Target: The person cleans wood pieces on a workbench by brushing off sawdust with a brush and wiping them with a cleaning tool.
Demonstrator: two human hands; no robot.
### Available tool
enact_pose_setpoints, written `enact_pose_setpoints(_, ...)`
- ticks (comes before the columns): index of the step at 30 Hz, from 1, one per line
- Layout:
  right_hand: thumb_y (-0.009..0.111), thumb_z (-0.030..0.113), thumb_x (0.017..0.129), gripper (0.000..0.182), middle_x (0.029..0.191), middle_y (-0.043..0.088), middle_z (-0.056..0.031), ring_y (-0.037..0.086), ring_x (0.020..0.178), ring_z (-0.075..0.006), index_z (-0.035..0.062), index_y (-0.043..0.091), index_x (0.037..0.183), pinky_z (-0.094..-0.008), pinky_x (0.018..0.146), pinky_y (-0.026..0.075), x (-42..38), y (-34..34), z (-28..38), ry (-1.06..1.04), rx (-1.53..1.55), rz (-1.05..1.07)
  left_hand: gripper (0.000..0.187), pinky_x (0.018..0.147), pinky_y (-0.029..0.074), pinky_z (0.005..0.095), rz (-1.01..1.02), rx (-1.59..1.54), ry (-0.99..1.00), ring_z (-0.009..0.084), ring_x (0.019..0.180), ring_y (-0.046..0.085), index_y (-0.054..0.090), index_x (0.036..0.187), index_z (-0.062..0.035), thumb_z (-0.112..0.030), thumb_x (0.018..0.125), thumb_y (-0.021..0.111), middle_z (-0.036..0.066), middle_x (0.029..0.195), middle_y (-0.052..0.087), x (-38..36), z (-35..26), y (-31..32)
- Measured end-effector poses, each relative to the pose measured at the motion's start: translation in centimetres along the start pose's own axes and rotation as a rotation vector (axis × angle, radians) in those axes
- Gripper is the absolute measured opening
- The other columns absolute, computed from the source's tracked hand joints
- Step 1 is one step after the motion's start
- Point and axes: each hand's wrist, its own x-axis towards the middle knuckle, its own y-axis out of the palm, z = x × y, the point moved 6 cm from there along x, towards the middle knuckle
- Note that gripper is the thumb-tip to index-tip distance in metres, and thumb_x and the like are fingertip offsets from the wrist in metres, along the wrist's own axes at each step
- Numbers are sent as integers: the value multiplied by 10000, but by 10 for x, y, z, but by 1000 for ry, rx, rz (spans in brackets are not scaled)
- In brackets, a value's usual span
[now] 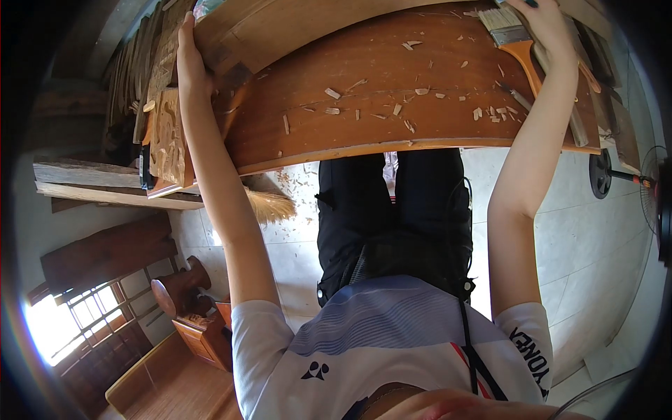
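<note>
My left hand [189, 52] lies along the left end of a long light-brown board [280, 35], its fingers stretched out and the thumb mostly hidden. At the top right, my right hand [546, 24] is bent with its fingertips partly out of frame. A small dark piece shows at those fingers, too cut off to name. Just beside that hand lies a flat paintbrush [516, 45] with pale bristles and an orange handle. Beside my left forearm stands a carved wooden block [168, 140] with a relief pattern.
Wood chips [332, 93] are scattered over the brown wooden table [280, 150]. Slim tools [577, 126] lie under my right forearm. A straw broom [269, 206] rests on the tiled floor among shavings. A fan [654, 189] stands at right, and stacked planks [112, 183] at left.
</note>
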Motion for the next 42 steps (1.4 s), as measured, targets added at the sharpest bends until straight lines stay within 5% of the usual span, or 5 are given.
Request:
enact_pose_setpoints(6, 719, 33, 911, 89, 849, 720, -61, 645, 808, -135, -5, 769, 973, -288, 774, 495, 5, 43, 36, -334, -138, 93, 803, 1028, 500, 489, 30, -21, 25, 329, 1203, 602, 496, 1436, -9, -643, 955, 601, 177, 1355, 581, 10, 8, -13)
enact_pose_setpoints(9, 695, 8, 927, 91, 854, 712, -55, 634, 793, -124, -7, 769, 978, -269, 730, 491, 15, 11, -3, 30, -62, 58, 766, 1001, 519, 472, 29, 32, 50, 313, 1176, 618, 518, 1419, 0, -614, 971, 613, 182, 1331, 597, 9, 6, -17)
enact_pose_setpoints(16, 720, 24, 915, 103, 902, 743, -69, 660, 858, -147, -5, 770, 1001, -289, 805, 504, 13, 34, 22, -273, -156, 58, 668, 931, 557, 381, 117, 130, 110, 231, 1134, 646, 610, 1350, 51, -421, 910, 784, 146, 1262, 654, -2, -5, -11)
enact_pose_setpoints(24, 703, -6, 907, 108, 902, 741, -48, 653, 849, -138, -12, 768, 992, -293, 802, 505, 10, 4, -3, -7, 95, 2, 667, 914, 546, 404, 68, 153, 143, 252, 1118, 643, 606, 1330, 44, -466, 925, 747, 160, 1254, 643, -7, -8, -7)
enact_pose_setpoints(42, 641, 92, 995, 124, 790, 659, -33, 595, 712, -99, 3, 725, 1013, -240, 661, 473, 5, -16, -10, -26, 101, -179, 543, 877, 529, 343, 175, 139, 172, 212, 1045, 660, 646, 1285, 49, -303, 897, 787, 133, 1152, 684, 0, -7, -18)
